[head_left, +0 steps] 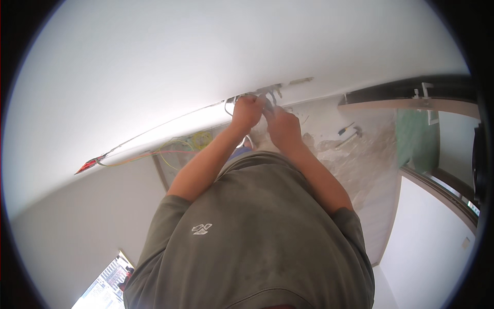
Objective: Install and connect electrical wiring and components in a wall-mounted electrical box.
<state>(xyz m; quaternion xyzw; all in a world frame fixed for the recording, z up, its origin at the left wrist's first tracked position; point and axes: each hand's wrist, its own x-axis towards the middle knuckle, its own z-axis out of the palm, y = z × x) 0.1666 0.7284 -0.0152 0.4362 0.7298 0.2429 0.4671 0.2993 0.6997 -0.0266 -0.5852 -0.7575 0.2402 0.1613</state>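
Note:
My left hand (247, 111) and my right hand (284, 127) meet in front of the white wall, with fingers closed. Between them shows a small dark grey thing (268, 106), too blurred to name; it seems gripped by both. A thin dark cable (228, 107) loops out of the wall beside my left hand. Short dark cable ends (278, 93) stick out just above my right hand. Behind my fingers, the opening in the wall is mostly hidden.
A narrow groove (170, 122) runs left along the wall to a red-ended wire bundle (90, 165). Yellow wires (201, 139) coil below it. On the dusty floor lie a hammer (353, 136) and a small dark-headed tool (345, 129). A dark ledge (401, 92) stands right.

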